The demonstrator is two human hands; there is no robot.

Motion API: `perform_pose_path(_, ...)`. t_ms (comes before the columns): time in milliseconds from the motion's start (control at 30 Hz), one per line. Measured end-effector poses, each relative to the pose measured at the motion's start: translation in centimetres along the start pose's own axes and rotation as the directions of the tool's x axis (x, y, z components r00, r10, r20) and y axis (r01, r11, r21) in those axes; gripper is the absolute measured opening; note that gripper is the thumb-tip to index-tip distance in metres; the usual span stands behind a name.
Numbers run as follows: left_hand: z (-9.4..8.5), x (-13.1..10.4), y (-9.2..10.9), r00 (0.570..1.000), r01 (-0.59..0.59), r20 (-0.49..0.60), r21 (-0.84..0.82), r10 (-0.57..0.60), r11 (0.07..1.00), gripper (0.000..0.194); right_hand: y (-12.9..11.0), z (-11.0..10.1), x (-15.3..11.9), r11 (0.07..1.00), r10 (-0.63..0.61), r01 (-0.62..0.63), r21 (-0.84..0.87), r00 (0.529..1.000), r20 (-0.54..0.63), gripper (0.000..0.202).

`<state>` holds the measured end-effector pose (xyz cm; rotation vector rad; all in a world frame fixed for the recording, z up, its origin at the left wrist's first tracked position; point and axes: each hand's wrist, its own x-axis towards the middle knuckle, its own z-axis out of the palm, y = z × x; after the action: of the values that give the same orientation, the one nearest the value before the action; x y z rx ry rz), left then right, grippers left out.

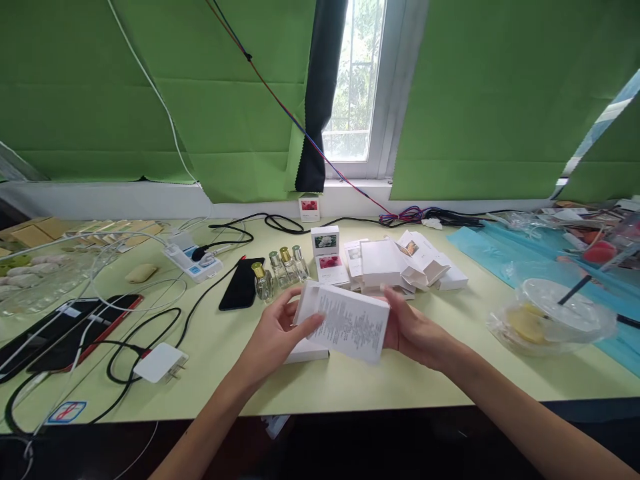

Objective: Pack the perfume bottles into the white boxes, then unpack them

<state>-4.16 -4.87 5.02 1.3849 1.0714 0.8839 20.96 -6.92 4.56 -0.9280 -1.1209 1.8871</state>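
Observation:
Between my two hands a white cardboard box [353, 323] with small print on its face is held tilted over the table. My left hand [273, 333] grips its left end, thumb lying on the printed side. Fingers of my right hand [413, 327] close round the right end, partly hidden behind it. Under the box and my left hand lies another white box [307, 351], mostly covered. Just beyond stand several small glass bottles [286, 265] with gold or green caps. Boxes with flower pictures [330, 263] and a heap of white cartons [383, 260] are behind the held box.
A black phone [243, 283] lies beside the bottles. Left are a power strip [193, 260], a white charger [161, 363], tangled cables and dark tablets [70, 333]. On the right, a plastic drink cup [550, 310] with a straw stands near blue sheeting [485, 250].

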Motion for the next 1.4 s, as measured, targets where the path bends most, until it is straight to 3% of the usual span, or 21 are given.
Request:
perform_pose_path(133, 0.3, 0.3, -0.7, 0.991, -0.041, -0.124, -0.014, 0.039, 0.999, 0.053, -0.4, -0.3, -0.7, 0.983, -0.099, 0.097, -0.159, 0.995, -0.007, 0.060)
perform_pose_path(433, -0.2, -0.2, -0.8, 0.975, -0.100, -0.194, 0.044, 0.106, 0.994, 0.054, -0.3, 0.2, -0.2, 0.945, -0.249, 0.211, -0.250, 0.959, -0.132, 0.044)
perform_pose_path(600, -1.1, -0.2, -1.8, 0.989, -0.019, -0.149, -0.030, 0.014, 0.999, 0.059, -1.0, -0.2, -0.7, 0.928, -0.301, 0.219, -0.302, 0.918, -0.257, 0.039)
perform_pose_path(833, -1.7, -0.3, -2.0, 0.997, 0.007, -0.074, -0.042, -0.010, 0.999, 0.065, -1.9, -0.5, -1.4, 0.953, -0.221, 0.192, -0.235, 0.970, -0.102, 0.050)
perform_pose_path(967, -2.2, -0.4, -1.7, 0.995, -0.011, -0.096, 0.006, 0.011, 1.000, 0.067, -2.5, -0.6, -1.5, 0.948, -0.241, 0.213, -0.237, 0.966, -0.092, 0.051)
perform_pose_path(1033, -2.7, -0.6, -1.4, 0.988, -0.069, -0.137, 0.037, 0.073, 0.997, 0.064, -3.2, -1.2, -1.5, 0.926, -0.308, 0.261, -0.272, 0.940, -0.148, 0.051)
perform_pose_path(1100, -3.4, -0.8, -1.2, 0.971, -0.132, -0.189, 0.097, 0.148, 0.987, 0.055, -4.1, -2.3, -1.6, 0.883, -0.419, 0.324, -0.341, 0.871, -0.257, 0.052)
perform_pose_path(1200, -4.8, -1.5, -1.3, 0.940, -0.150, -0.260, 0.268, 0.222, 0.952, 0.042, -5.5, -5.0, -1.6, 0.770, -0.591, 0.338, -0.541, 0.696, -0.408, 0.049)
perform_pose_path(1233, -5.2, -1.7, -1.5, 0.930, -0.144, -0.275, 0.341, 0.245, 0.929, 0.040, -5.8, -6.0, -1.5, 0.718, -0.653, 0.314, -0.620, 0.612, -0.446, 0.047)
perform_pose_path(1333, -6.5, -2.3, -2.5, 0.930, -0.151, -0.197, 0.564, 0.310, 0.812, 0.038, -6.4, -8.9, -0.9, 0.543, -0.814, 0.151, -0.826, 0.336, -0.474, 0.039)
perform_pose_path(1400, -7.2, -2.6, -3.1, 0.938, -0.205, -0.071, 0.674, 0.338, 0.710, 0.034, -6.5, -10.4, -0.4, 0.450, -0.865, -0.035, -0.892, 0.229, -0.446, 0.032)
